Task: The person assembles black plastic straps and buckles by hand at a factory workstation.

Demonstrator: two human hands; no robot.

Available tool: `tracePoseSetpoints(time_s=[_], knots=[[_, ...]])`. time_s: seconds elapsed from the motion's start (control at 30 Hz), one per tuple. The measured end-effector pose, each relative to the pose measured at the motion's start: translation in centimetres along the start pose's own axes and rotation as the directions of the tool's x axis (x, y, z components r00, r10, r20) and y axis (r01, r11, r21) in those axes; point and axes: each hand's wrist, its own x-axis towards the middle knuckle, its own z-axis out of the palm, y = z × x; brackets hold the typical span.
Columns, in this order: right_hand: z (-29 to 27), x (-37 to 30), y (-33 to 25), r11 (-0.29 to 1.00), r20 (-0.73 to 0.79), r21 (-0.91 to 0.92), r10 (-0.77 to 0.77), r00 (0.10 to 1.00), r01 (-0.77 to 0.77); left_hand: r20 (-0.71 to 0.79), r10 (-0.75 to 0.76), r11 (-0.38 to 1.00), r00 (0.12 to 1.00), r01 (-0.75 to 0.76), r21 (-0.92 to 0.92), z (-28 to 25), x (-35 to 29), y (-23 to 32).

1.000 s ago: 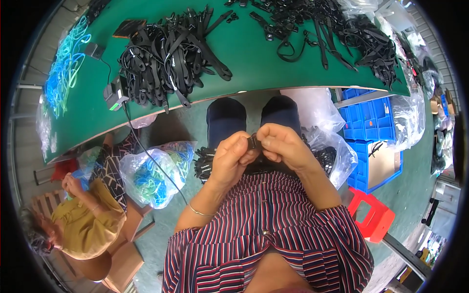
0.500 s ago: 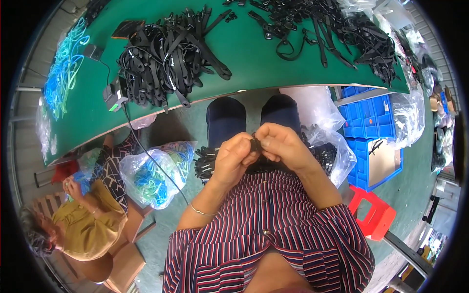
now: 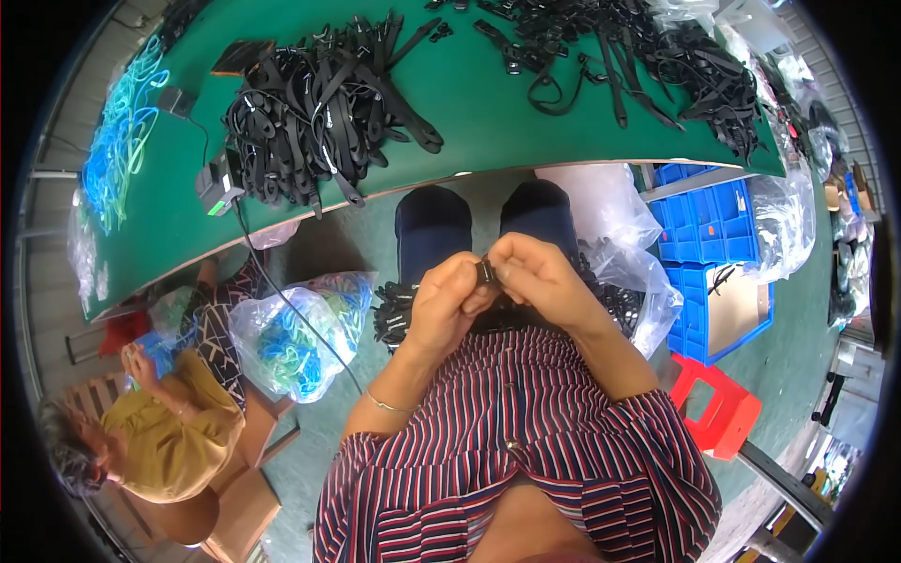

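Observation:
My left hand (image 3: 445,298) and my right hand (image 3: 542,280) meet above my lap, both closed in a pinch. Between their fingertips is a small black plastic buckle (image 3: 485,272). Whether a strap runs through it is hidden by the fingers. Bundled black straps (image 3: 395,315) lie across my lap, below and to either side of the hands. Beyond my knees, on the green table (image 3: 497,141), a big heap of black webbing straps (image 3: 328,113) lies left of the middle.
More black straps and buckles (image 3: 563,42) cover the table's far right. A black device (image 3: 221,183) with a cable sits near its left edge. Bagged blue-green cords (image 3: 300,352) are at left, near a seated co-worker (image 3: 178,422). Blue crates (image 3: 713,281) and a red stool (image 3: 718,408) stand right.
My fingers have shifted slightly around the buckle, which shows a little more between them. The co-worker's hand at the left has moved a little.

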Motion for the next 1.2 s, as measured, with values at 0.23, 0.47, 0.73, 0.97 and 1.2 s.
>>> tracePoseSetpoints(time_s=[0.23,0.47,0.73,0.97,1.2], knots=[[0.5,-0.1,-0.6,1.0,-0.016,0.023,0.014,1.0,-0.014,-0.019,0.01,0.998,1.0,-0.009,0.057,0.5,0.0,0.2],[0.3,0.1,-0.6,0.984,0.03,0.18,0.007,1.0,-0.012,0.011,0.006,0.999,1.0,-0.006,0.035,-0.4,0.0,-0.3],[-0.2,0.5,-1.2,0.987,0.071,0.161,-0.029,0.997,0.017,-0.08,0.022,0.966,0.997,-0.001,0.257,-1.0,0.4,0.0],[0.1,0.6,0.1,0.593,0.012,-0.7,-0.547,0.837,0.397,-0.137,0.137,0.738,0.981,-0.009,0.675,-0.3,0.2,1.2],[0.3,-1.2,0.4,0.916,0.112,0.329,-0.28,0.953,0.23,0.025,0.017,0.775,1.0,-0.029,0.631,-1.8,-0.7,1.7]])
